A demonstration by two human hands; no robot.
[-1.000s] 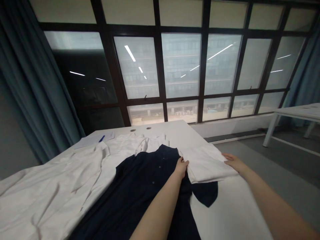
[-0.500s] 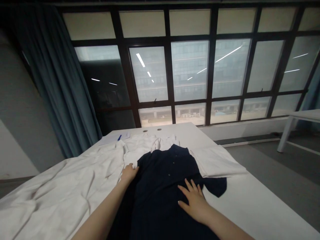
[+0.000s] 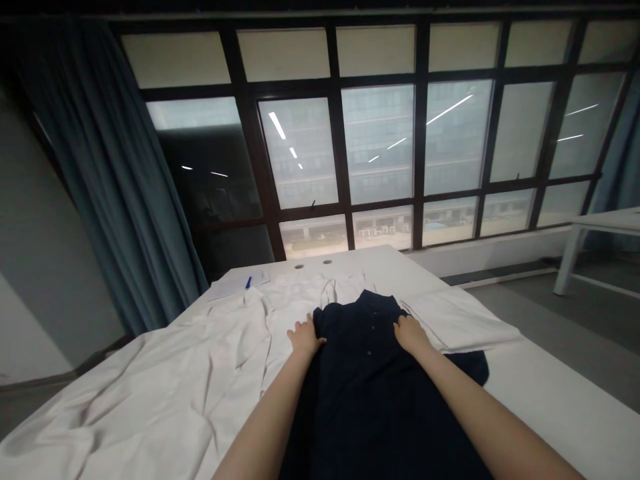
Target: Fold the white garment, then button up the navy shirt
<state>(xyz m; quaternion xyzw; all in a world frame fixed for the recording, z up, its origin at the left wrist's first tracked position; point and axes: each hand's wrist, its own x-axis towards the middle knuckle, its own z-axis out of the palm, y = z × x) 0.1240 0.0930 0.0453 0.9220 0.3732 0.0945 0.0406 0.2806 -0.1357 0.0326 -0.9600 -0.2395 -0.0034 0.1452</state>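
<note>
A dark navy buttoned shirt (image 3: 370,400) lies spread on the white table, its collar pointing toward the windows. My left hand (image 3: 304,338) is at the shirt's left shoulder edge, closed on the cloth with the thumb on top. Near the collar on the right side, my right hand (image 3: 411,335) has its fingers curled and closed on the shirt. The right sleeve sticks out past my right forearm, partly beneath a folded white cloth (image 3: 460,317). My fingertips are partly hidden against the dark fabric.
Rumpled white cloth (image 3: 165,393) covers the left of the table (image 3: 560,413). A blue pen (image 3: 249,283) lies on paper (image 3: 225,287) at the far left. Two cable holes are at the far end. A second table (image 3: 610,219) stands right; curtains (image 3: 125,180) hang left of the windows.
My right hand has moved from lying spread on the shirt's chest up to the shoulder by the collar, its fingers now curled. My left hand stays at the left shoulder edge. The view shifted slightly.
</note>
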